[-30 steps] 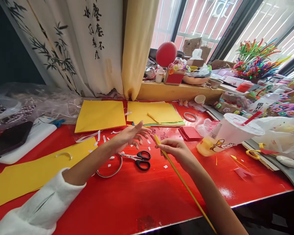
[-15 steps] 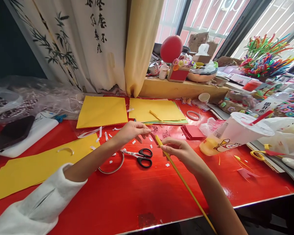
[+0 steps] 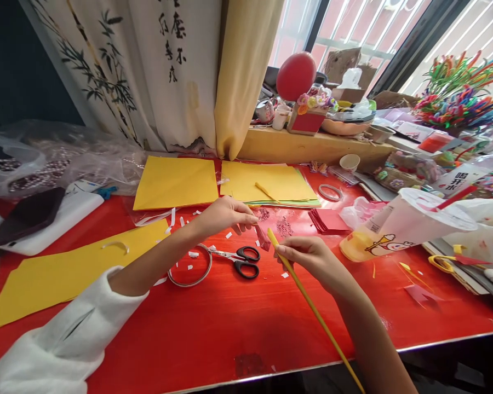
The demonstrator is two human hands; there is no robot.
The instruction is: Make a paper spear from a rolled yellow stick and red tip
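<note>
Pinched between the fingers of my left hand point(image 3: 234, 214) is a small red paper piece point(image 3: 263, 239), hanging just left of a yellow stick's tip. My right hand point(image 3: 306, 254) grips that long thin yellow stick point(image 3: 312, 306) near its upper end; its lower end runs off past the table's front edge. A narrow gap shows between the red piece and the stick. Below my left hand lie black-handled scissors point(image 3: 246, 261), their blades by a roll of tape point(image 3: 211, 268). White paper scraps point(image 3: 229, 235) are scattered around them.
Yellow paper sheets point(image 3: 176, 183) lie at the back and left of the red table point(image 3: 197, 339). A red paper stack point(image 3: 327, 221) sits beside a tilted drink cup point(image 3: 394, 230) with a red straw. A phone point(image 3: 28, 216) is at far left; a red balloon point(image 3: 296, 75) stands on the cluttered sill.
The red paper piece has come away from the yellow stick's tip and now hangs from my left hand. My right hand still grips the stick. The view has shifted slightly.
</note>
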